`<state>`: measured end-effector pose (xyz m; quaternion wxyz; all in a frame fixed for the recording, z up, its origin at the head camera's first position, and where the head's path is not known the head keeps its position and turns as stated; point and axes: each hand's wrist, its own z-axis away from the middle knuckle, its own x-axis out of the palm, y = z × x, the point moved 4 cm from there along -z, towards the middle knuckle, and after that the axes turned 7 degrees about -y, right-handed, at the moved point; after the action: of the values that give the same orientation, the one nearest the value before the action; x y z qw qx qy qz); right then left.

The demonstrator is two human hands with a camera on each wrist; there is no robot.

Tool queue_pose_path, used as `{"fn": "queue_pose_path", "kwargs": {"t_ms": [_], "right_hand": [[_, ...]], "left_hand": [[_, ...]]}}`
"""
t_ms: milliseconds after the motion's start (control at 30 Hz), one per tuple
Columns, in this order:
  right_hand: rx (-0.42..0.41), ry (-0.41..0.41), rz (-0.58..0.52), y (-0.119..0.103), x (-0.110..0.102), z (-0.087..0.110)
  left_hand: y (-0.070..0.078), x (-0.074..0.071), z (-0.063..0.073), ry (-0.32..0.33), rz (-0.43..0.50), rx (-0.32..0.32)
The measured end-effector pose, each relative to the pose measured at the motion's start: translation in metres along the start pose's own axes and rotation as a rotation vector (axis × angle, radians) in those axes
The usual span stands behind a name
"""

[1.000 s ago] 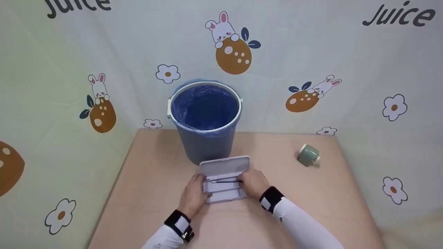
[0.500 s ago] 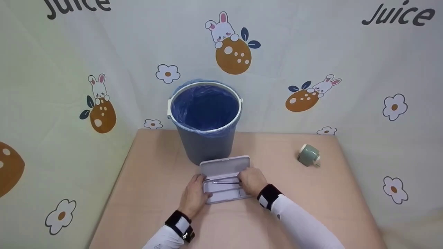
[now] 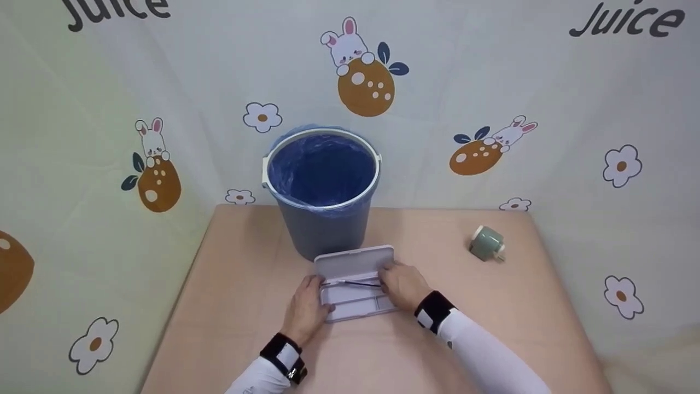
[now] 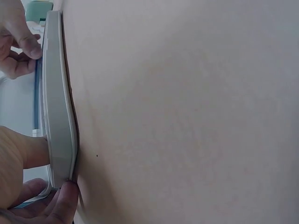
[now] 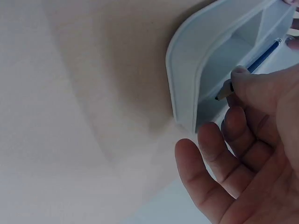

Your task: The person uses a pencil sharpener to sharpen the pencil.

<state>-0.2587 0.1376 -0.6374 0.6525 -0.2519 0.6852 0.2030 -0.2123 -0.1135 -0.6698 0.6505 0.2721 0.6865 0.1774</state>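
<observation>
An open pale grey pencil case [image 3: 350,311] lies on the table, its lid [image 3: 355,264] tilted back toward the bin. My left hand [image 3: 305,309] grips the case's left end, thumb over the front rim; the left wrist view shows its fingers around the case's corner [image 4: 60,175]. With thumb and finger, my right hand [image 3: 406,285] pinches a dark blue pencil [image 3: 361,283] near its sharpened end. In the right wrist view the pencil's bare wooden tip [image 5: 224,90] pokes out past the thumb, over the case's compartments. Its pale end points toward my left hand.
Right behind the case stands a grey bin [image 3: 328,232] lined with a blue bag. A small green object [image 3: 486,243] with a white end and a jutting knob lies at the right. Patterned cloth [image 3: 426,153] hangs around the table's back and sides.
The pencil has shifted toward the hinge side of the case, and its pale end now reaches closer to my left hand. My right hand has moved slightly; my left keeps its grip.
</observation>
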Motion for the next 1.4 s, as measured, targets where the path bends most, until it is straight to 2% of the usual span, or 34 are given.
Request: {"fn": "queue_pose_path", "kwargs": {"t_ms": [233, 333, 433, 533, 667, 767, 867, 1067, 1233, 1400], "right_hand": [[0.091, -0.044, -0.133, 0.011, -0.023, 0.007], [0.123, -0.05, -0.176, 0.013, -0.035, 0.01], [0.126, -0.045, -0.203, 0.013, -0.047, 0.011], [0.111, -0.031, -0.231, 0.009, -0.059, 0.012], [0.069, 0.003, -0.239, 0.001, -0.076, 0.014], [0.035, 0.031, -0.217, -0.005, -0.085, 0.014], [0.004, 0.054, -0.194, -0.01, -0.091, 0.014], [-0.038, 0.068, -0.172, -0.019, -0.1, 0.014], [-0.06, 0.1, -0.148, -0.023, -0.106, 0.015], [-0.078, 0.12, -0.143, -0.024, -0.109, 0.014]], "left_hand": [[0.002, -0.002, 0.005, -0.007, 0.003, 0.005], [0.004, -0.006, 0.009, 0.011, -0.004, 0.021], [0.009, -0.013, 0.013, 0.068, -0.049, 0.051], [0.017, -0.022, 0.016, 0.159, -0.115, 0.109], [0.035, -0.032, 0.017, 0.285, -0.153, 0.227], [0.051, -0.036, 0.014, 0.338, -0.137, 0.313], [0.066, -0.037, 0.01, 0.353, -0.12, 0.378], [0.088, -0.034, 0.006, 0.329, -0.124, 0.469], [0.096, -0.032, 0.006, 0.321, -0.15, 0.522], [0.096, -0.032, 0.005, 0.326, -0.152, 0.548]]}}
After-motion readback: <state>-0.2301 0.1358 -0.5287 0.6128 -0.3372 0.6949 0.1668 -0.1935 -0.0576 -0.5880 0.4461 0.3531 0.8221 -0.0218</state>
